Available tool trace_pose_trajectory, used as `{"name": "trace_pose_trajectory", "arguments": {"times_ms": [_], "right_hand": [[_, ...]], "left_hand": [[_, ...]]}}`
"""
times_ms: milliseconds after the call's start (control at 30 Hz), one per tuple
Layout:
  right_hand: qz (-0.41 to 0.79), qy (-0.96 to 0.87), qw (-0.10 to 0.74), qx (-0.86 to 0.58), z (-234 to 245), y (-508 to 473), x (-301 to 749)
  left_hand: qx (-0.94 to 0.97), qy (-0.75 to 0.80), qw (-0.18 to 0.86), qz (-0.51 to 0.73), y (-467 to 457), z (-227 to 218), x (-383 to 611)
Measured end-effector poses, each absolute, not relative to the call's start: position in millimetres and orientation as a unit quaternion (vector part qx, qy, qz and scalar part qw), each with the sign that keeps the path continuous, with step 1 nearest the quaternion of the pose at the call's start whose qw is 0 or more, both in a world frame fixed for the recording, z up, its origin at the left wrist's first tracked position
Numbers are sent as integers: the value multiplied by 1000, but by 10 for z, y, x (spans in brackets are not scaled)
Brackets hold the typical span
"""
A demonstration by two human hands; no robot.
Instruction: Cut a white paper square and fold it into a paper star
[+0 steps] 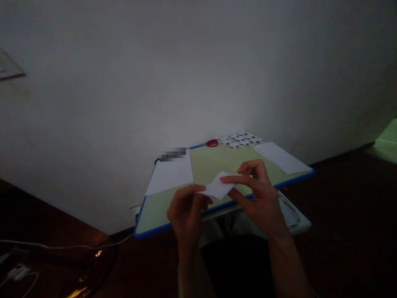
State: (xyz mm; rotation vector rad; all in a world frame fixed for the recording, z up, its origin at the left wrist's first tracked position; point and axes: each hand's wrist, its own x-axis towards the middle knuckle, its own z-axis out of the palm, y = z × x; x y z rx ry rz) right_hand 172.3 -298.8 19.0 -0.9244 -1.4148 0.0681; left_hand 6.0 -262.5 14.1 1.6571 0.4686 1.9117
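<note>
A small piece of folded white paper [219,188] is held up between my two hands, above the near edge of the table [217,163]. My left hand [187,207] pinches its left corner between thumb and fingers. On the other side, my right hand [259,196] grips the right part, with the index finger lying on top and the thumb below. Some fingertips of both hands are hidden behind the paper or the other fingers.
Folded white paper pieces [241,139] lie in a cluster at the back, beside red-handled scissors [212,143]. White sheets [170,176] cover the left side, and a paper stack [283,158] lies at right. A white cable [68,247] runs below the table's left corner.
</note>
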Motion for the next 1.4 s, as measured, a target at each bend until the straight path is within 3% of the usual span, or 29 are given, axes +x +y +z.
{"name": "trace_pose_trajectory", "arguments": {"times_ms": [167, 233, 367, 533, 1067, 1400], "right_hand": [[100, -543, 702, -450, 199, -2948, 1696], [197, -489, 724, -445, 215, -2956, 1707], [394, -489, 673, -391, 234, -3005, 1738], [446, -448, 696, -342, 209, -3024, 1742], [299, -557, 663, -402, 213, -3006, 1759], [156, -580, 713, -363, 136, -3006, 1876]], "left_hand": [[620, 221, 244, 712, -2697, 142, 127], [620, 233, 211, 719, -2695, 153, 155], [663, 217, 167, 697, -2665, 166, 177], [724, 201, 134, 646, -2656, 191, 151], [581, 294, 350, 673, -2708, 267, 324], [712, 248, 323, 572, -2583, 157, 181]]}}
